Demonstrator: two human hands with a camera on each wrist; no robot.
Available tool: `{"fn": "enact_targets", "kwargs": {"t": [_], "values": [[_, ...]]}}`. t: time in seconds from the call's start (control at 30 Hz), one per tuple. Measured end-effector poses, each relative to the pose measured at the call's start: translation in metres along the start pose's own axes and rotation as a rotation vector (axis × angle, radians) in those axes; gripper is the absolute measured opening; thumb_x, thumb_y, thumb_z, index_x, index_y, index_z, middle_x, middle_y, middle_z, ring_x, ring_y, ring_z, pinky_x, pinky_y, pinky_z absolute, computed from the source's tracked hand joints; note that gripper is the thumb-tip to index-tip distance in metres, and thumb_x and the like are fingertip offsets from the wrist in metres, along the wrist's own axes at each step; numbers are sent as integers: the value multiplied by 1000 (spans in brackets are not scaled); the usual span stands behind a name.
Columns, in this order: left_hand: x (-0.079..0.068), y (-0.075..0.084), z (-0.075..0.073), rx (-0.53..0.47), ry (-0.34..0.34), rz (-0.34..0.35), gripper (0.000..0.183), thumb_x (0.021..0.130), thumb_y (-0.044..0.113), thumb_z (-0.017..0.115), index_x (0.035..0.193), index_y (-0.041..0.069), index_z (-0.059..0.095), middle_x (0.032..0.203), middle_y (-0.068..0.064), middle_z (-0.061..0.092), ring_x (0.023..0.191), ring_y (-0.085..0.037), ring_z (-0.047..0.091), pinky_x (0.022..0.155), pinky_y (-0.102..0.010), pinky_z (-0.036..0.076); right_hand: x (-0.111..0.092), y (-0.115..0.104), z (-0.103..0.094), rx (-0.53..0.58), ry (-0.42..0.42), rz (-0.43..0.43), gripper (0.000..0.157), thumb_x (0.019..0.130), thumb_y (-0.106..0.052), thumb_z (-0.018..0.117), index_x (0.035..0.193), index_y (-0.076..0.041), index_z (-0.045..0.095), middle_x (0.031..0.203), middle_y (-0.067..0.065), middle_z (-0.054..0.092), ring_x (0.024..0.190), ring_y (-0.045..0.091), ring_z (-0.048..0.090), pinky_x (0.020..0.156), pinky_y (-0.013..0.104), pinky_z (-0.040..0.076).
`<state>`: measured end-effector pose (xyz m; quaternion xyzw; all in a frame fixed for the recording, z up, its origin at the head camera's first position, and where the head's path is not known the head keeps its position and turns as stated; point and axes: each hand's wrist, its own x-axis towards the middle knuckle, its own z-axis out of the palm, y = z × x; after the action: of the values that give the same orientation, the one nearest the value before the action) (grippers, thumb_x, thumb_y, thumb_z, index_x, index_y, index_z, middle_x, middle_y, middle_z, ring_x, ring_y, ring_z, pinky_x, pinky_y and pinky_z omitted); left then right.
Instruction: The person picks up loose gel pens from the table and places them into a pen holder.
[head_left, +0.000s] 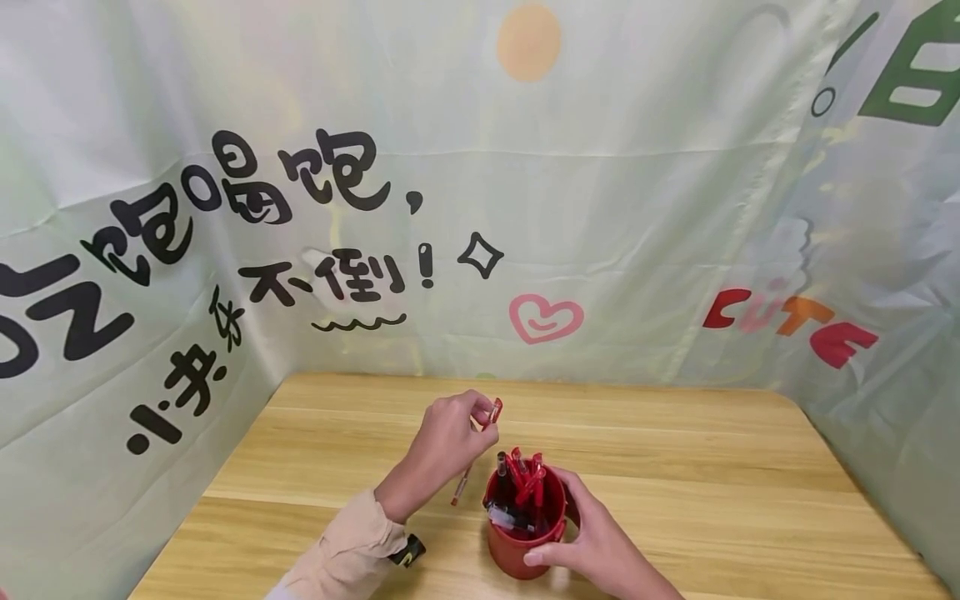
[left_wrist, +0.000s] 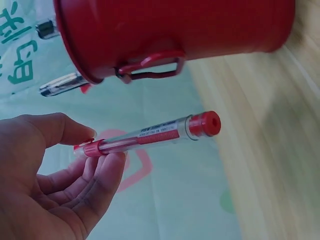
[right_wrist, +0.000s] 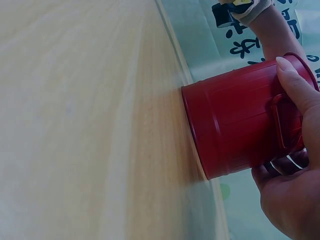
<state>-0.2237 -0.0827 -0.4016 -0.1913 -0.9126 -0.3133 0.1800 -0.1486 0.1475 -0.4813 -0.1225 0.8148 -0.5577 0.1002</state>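
Observation:
My left hand [head_left: 442, 437] pinches a slim clear-barrelled pen [left_wrist: 160, 136] with red ends between thumb and fingers. It holds the pen slanted, just to the left of a red metal bucket [head_left: 517, 557]. Several red-capped pens [head_left: 537, 492] and a dark-tipped pen [head_left: 502, 463] stand in the bucket, and a clear-and-dark piece [head_left: 512, 518] leans at its near rim. My right hand [head_left: 603, 537] grips the bucket from the right, thumb on the near side and fingers round the back. A small red side handle [left_wrist: 155, 67] shows in the left wrist view.
The bucket stands on a light wood-grain table [head_left: 712, 475]. Pale printed fabric [head_left: 637, 208] hangs behind and along both sides of the table. A black device [head_left: 407, 551] is on my left wrist by a beige sleeve [head_left: 352, 537].

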Motion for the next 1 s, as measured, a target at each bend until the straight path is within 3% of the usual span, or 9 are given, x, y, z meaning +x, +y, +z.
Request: {"fn": "enact_targets", "kwargs": {"t": [0.5,1.0], "values": [[-7,17,-22,-178,125,-1,16,82,9,79,98,9,76,80,-1,75,64,-5,69,63,-16,56,-1,-2,1,-9,7,-36,97,71,-34,95,152,-23,42,155,5,54,147,32,48,110,20,47],[-14,40,-38,-331,171,44,20,81,5,82,99,7,74,83,-2,74,66,-4,68,63,-18,60,-1,0,1,-14,6,-31,97,72,-35,95,152,-21,42,154,6,54,146,33,49,108,21,49]]}}
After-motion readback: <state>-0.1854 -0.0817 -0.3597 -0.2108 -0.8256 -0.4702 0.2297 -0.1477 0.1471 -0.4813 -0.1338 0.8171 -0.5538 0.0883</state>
